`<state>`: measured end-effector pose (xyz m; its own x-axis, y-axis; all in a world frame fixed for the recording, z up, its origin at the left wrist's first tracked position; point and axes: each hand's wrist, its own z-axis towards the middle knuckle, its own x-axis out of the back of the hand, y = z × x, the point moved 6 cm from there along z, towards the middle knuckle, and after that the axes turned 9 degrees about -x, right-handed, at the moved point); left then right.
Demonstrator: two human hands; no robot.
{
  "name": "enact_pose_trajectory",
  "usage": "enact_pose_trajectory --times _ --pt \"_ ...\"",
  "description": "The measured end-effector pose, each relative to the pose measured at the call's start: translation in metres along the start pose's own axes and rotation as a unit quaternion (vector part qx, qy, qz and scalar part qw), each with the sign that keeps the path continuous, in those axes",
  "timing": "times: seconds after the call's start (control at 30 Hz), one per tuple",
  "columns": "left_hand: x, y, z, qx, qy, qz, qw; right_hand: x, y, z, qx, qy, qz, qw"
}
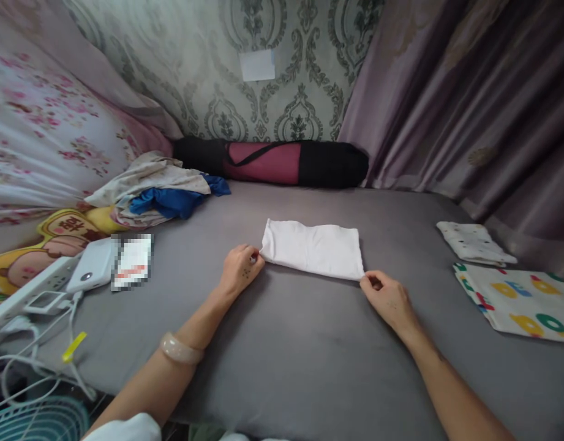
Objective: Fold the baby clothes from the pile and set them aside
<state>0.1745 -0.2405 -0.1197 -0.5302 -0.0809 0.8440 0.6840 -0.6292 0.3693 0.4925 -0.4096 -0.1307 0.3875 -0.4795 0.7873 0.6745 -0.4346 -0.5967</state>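
Note:
A white folded cloth (313,248) lies flat on the grey bed surface (291,343), a long rectangle in front of me. My left hand (244,267) pinches its near left corner between thumb and fingers. At the near right corner, my right hand (386,297) has the same kind of pinch on the cloth. The near edge runs fairly straight between the two hands. A pale bangle (181,349) circles my left wrist.
At right lie a small folded spotted cloth (475,242) and a colourful patterned cloth (525,300). Left are crumpled clothes (165,187), a white power bank (93,264), a power strip (33,291) and cables. A long black and maroon bag (267,162) rests by the wall.

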Motion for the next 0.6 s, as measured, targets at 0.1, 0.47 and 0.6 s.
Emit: enact_pose_trajectory --times 0.1,0.47,0.6 --pt "0.002 -0.012 0.001 0.021 -0.005 -0.032 0.999 0.001 0.004 0.002 -0.037 0.0 -0.022 0.999" --pt "0.002 -0.023 0.002 0.006 -0.059 -0.084 0.995 -0.003 0.015 0.005 -0.102 -0.039 -0.074 0.991" --pt "-0.001 -0.02 -0.001 -0.033 -0.051 -0.082 0.995 -0.006 0.012 0.005 -0.092 -0.043 -0.117 0.988"
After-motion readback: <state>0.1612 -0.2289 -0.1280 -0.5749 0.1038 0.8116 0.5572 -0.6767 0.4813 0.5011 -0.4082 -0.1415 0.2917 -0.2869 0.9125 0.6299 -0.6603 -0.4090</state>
